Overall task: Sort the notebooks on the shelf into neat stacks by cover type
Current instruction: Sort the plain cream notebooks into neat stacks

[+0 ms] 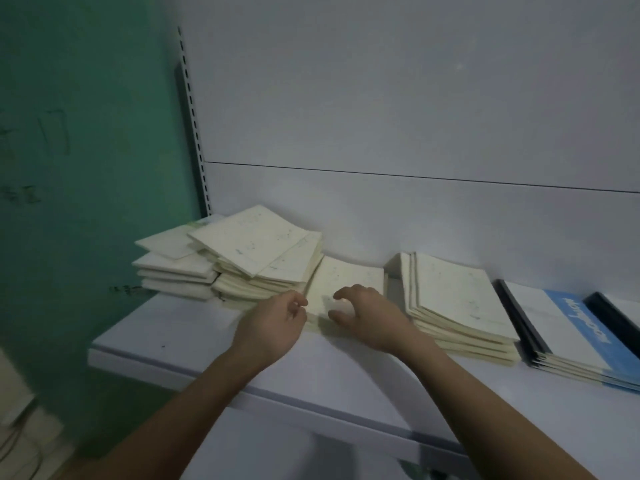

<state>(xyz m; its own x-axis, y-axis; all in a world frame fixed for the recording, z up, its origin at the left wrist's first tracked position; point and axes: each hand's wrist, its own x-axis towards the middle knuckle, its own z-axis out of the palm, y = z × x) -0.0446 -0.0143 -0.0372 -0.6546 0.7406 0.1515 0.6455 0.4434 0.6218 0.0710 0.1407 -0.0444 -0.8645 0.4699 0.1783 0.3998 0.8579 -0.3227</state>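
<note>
Cream-covered notebooks lie in groups on the white shelf (194, 344). At the left sits an untidy heap (256, 258) with its books splayed at different angles. A low middle stack (346, 278) lies between my hands. My left hand (277, 323) is at that stack's left edge, fingers loosely curled. My right hand (370, 317) hovers over its top cover, fingers arched and spread, holding nothing. A taller, neater cream stack (457, 303) stands to the right. Farther right lie notebooks with white-and-blue covers (568, 337) and black spines.
A slotted metal upright (194, 126) runs up the shelf's back left corner beside a green wall (86, 168). A dark-covered book (620, 317) shows at the far right edge. Pale objects (17, 427) lie low on the left, below the shelf.
</note>
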